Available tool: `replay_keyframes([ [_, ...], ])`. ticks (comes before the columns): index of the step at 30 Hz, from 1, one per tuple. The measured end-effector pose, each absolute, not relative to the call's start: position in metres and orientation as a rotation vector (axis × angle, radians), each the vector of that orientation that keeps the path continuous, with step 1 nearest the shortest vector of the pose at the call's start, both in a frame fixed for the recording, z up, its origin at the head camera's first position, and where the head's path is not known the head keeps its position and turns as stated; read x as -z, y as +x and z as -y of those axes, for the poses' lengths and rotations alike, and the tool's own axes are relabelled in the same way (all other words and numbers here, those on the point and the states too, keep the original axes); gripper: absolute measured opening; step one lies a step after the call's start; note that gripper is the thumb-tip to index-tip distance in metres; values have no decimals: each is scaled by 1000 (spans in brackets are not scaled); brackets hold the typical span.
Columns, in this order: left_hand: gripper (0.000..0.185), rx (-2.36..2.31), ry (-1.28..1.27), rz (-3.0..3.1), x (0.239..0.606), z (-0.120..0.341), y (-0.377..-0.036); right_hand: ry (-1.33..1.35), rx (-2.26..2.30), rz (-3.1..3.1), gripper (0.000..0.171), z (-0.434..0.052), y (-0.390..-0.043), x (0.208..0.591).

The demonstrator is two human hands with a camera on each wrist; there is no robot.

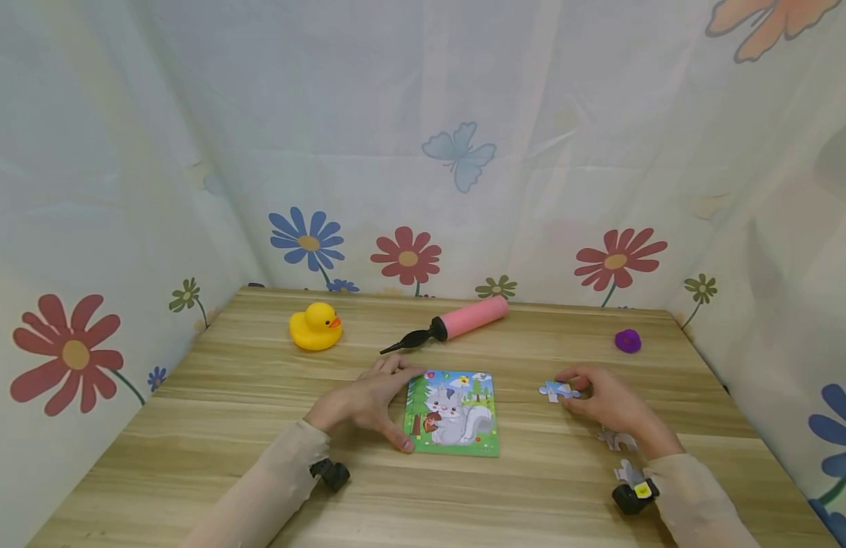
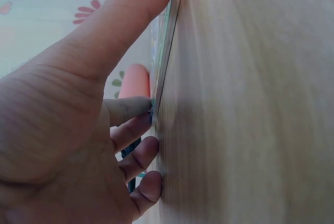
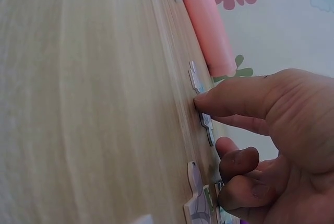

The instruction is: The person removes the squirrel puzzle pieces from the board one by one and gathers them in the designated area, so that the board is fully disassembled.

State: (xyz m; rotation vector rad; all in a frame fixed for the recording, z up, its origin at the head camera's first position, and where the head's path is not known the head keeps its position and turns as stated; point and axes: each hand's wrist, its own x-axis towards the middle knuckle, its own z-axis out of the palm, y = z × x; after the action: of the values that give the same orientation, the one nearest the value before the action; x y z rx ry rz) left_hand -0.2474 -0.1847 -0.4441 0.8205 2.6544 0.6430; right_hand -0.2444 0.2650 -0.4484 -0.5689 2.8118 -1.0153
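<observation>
A square jigsaw board (image 1: 457,418) with a grey squirrel picture lies flat on the table. My left hand (image 1: 368,399) touches its left side, thumb at the lower left corner and index finger at the upper left; the left wrist view shows the thumb (image 2: 122,23) against the board's edge. To the right of the board, my right hand (image 1: 608,399) pinches a blue and white puzzle piece (image 1: 554,391) by its right part, low over the tabletop. Grey loose puzzle pieces (image 1: 628,473) lie under and near the right wrist, partly hidden by it.
A yellow rubber duck (image 1: 315,327) sits at the back left. Behind the board lies a pink hand pump (image 1: 472,317) with a black nozzle. A small purple object (image 1: 628,340) rests at the back right. Flowered curtains (image 1: 409,175) enclose the wooden table (image 1: 272,380).
</observation>
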Motion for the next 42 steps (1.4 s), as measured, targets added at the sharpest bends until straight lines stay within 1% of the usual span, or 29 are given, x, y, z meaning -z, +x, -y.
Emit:
replay_keyframes([
  [7,128,-647,826,-2653,444,185,-247,-550,995,-2820,38,-263,-243,446],
  [9,127,-651,831,-2650,444,185,-247,-541,981,-2828,41,-262,-243,445],
  [16,127,-649,834,-2652,444,185,-248,-509,951,-2896,65,-253,-245,440],
  [22,127,-655,834,-2657,447,186,-248,-456,1097,-2880,81,-233,-250,432],
  [26,127,-659,834,-2659,448,185,-249,-459,1210,-2858,83,-219,-253,425],
  [34,126,-660,824,-2658,447,184,-249,-443,1341,-2829,80,-187,-258,423],
  [38,125,-666,817,-2657,446,184,-249,-481,1429,-2768,81,-169,-256,425],
  [42,126,-665,813,-2655,447,184,-248,-545,1543,-2648,85,-154,-253,429],
])
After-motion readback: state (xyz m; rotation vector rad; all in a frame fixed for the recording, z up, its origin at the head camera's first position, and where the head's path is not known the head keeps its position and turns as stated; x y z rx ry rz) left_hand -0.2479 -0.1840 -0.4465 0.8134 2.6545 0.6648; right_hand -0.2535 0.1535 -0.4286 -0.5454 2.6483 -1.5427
